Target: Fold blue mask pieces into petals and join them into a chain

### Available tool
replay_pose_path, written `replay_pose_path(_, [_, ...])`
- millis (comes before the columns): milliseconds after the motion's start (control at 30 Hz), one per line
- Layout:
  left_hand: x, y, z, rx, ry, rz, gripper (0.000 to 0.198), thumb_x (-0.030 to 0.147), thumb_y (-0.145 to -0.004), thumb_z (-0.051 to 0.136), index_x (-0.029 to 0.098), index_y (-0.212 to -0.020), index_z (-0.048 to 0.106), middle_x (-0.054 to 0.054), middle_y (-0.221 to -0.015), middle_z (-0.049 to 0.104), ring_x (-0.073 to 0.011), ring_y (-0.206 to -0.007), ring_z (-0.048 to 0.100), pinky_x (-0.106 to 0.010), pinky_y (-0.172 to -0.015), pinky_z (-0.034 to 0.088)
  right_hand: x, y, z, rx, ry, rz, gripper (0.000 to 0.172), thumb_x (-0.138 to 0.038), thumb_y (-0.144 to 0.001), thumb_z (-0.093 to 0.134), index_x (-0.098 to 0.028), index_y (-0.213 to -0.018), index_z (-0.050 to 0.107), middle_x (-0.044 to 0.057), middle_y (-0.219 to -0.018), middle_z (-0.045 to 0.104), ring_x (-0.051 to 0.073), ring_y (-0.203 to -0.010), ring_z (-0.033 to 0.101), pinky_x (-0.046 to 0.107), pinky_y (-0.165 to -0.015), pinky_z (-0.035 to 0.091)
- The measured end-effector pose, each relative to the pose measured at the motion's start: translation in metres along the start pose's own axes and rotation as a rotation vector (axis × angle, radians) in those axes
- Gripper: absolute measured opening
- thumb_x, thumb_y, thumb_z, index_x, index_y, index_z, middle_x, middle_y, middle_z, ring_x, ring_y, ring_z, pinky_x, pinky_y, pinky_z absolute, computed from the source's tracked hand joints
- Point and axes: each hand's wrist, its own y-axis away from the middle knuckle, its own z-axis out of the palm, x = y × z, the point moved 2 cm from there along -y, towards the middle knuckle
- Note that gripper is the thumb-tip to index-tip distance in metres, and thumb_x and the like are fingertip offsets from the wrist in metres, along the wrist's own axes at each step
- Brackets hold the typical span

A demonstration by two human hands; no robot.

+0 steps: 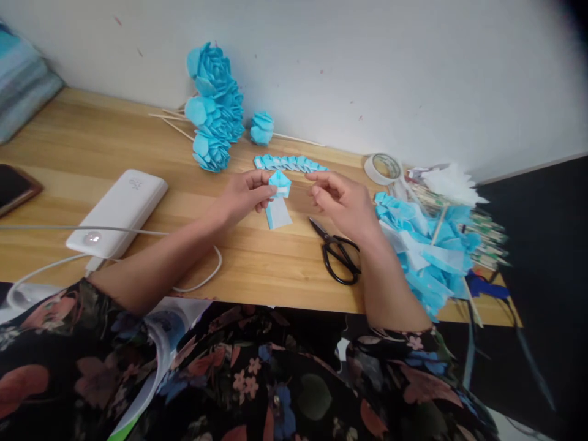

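Note:
Between its thumb and fingers, my left hand [248, 195] pinches a folded blue paper petal [280, 182] with a white strip on its face. Under it on the table lies a pale paper piece [279, 213] with a blue edge. My right hand [340, 199] hovers to the right, apart from the petal, thumb and forefinger curled towards each other with a gap; no object shows between them. Just beyond both hands runs a row of overlapping folded blue petals [291, 163]. Black-handled scissors [337, 251] rest beneath my right hand, blades pointing to the far left.
Blue paper flowers [214, 110] on sticks stand near the wall, with a single flower [262, 128] beside them. A tape roll [383, 168] and crumpled blue paper [427, 245] lie right. A white power bank [117, 214] with a cable [215, 269] and a phone [17, 188] sit left.

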Motion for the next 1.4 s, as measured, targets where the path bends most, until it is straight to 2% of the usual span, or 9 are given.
replay_pose_path(133, [-0.002, -0.002, -0.001, 0.015, 0.024, -0.015, 0.011, 0.015, -0.082, 0.067, 0.016, -0.075, 0.059, 0.003, -0.059, 0.059, -0.0075, -0.052, 0.052, -0.018, -0.05, 0.041, 0.001, 0.016, -0.014, -0.114, 0.365, -0.023, 0.015, -0.023, -0.091, 0.063, -0.022, -0.093, 0.079, 0.005, -0.091, 0.08, 0.023, -0.081, 0.071, 0.036, -0.075, 0.05])
replay_pose_path(233, [-0.002, -0.001, 0.001, 0.007, 0.028, -0.009, 0.009, 0.015, -0.082, 0.066, 0.016, -0.076, 0.06, 0.002, -0.06, 0.06, -0.0071, -0.052, 0.052, -0.018, -0.05, 0.041, 0.003, 0.034, -0.009, -0.174, 0.471, -0.05, 0.015, -0.021, -0.094, 0.063, -0.023, -0.094, 0.078, 0.006, -0.095, 0.081, 0.023, -0.084, 0.072, 0.036, -0.076, 0.049])
replay_pose_path(433, [-0.001, 0.0, 0.002, 0.002, 0.022, -0.002, 0.01, 0.015, -0.081, 0.066, 0.017, -0.075, 0.059, 0.003, -0.062, 0.06, -0.0063, -0.052, 0.052, -0.017, -0.049, 0.041, 0.014, 0.05, 0.012, -0.023, 0.595, -0.067, 0.017, -0.019, -0.096, 0.059, -0.02, -0.095, 0.076, 0.01, -0.095, 0.077, 0.024, -0.085, 0.07, 0.034, -0.072, 0.047])
replay_pose_path(667, [-0.003, 0.0, 0.002, -0.021, 0.013, 0.007, 0.012, 0.02, -0.083, 0.068, 0.017, -0.075, 0.06, 0.001, -0.063, 0.062, -0.0069, -0.053, 0.053, -0.017, -0.051, 0.043, 0.029, 0.047, 0.015, 0.052, 0.379, 0.037, 0.015, -0.021, -0.092, 0.059, -0.021, -0.089, 0.074, 0.008, -0.091, 0.077, 0.023, -0.086, 0.07, 0.036, -0.078, 0.049])
replay_pose_path(867, [-0.001, 0.002, 0.004, -0.035, -0.013, -0.02, 0.019, 0.02, -0.085, 0.067, 0.016, -0.067, 0.06, 0.001, -0.06, 0.06, -0.0065, -0.052, 0.051, -0.018, -0.051, 0.042, 0.044, 0.043, 0.014, 0.152, 0.151, 0.215, 0.012, -0.032, -0.088, 0.063, -0.022, -0.083, 0.069, 0.003, -0.079, 0.075, 0.02, -0.071, 0.067, 0.035, -0.072, 0.05])
replay_pose_path(967, [0.001, 0.004, 0.005, -0.05, -0.033, -0.018, 0.02, 0.02, -0.085, 0.065, 0.016, -0.065, 0.06, 0.001, -0.06, 0.06, -0.0067, -0.053, 0.051, -0.018, -0.053, 0.042, 0.046, 0.043, 0.013, 0.195, 0.046, 0.246, 0.016, -0.036, -0.09, 0.06, -0.022, -0.086, 0.067, 0.002, -0.076, 0.074, 0.019, -0.067, 0.066, 0.035, -0.069, 0.051])
replay_pose_path(1067, [0.003, 0.005, 0.006, -0.073, -0.059, -0.012, 0.021, 0.021, -0.084, 0.064, 0.016, -0.064, 0.06, 0.001, -0.057, 0.057, -0.0072, -0.053, 0.051, -0.018, -0.053, 0.042, 0.031, 0.04, 0.01, 0.211, 0.055, 0.135, 0.017, -0.037, -0.092, 0.061, -0.023, -0.089, 0.07, 0.002, -0.083, 0.076, 0.019, -0.069, 0.066, 0.035, -0.07, 0.052])
replay_pose_path(1267, [0.002, 0.004, 0.005, -0.096, -0.075, -0.021, 0.019, 0.023, -0.084, 0.064, 0.016, -0.067, 0.062, 0.002, -0.057, 0.057, -0.008, -0.053, 0.051, -0.019, -0.053, 0.04, -0.021, 0.017, 0.005, 0.306, 0.215, -0.325, 0.019, -0.032, -0.1, 0.057, -0.027, -0.092, 0.074, 0.005, -0.09, 0.077, 0.021, -0.082, 0.069, 0.039, -0.076, 0.054])
replay_pose_path(1400, [0.004, 0.005, 0.005, -0.092, -0.081, -0.038, 0.019, 0.022, -0.084, 0.063, 0.016, -0.066, 0.061, 0.003, -0.055, 0.055, -0.008, -0.054, 0.051, -0.018, -0.053, 0.04, -0.026, 0.004, 0.014, 0.336, 0.349, -0.478, 0.019, -0.031, -0.101, 0.059, -0.029, -0.09, 0.074, 0.006, -0.089, 0.077, 0.024, -0.087, 0.069, 0.043, -0.081, 0.053])
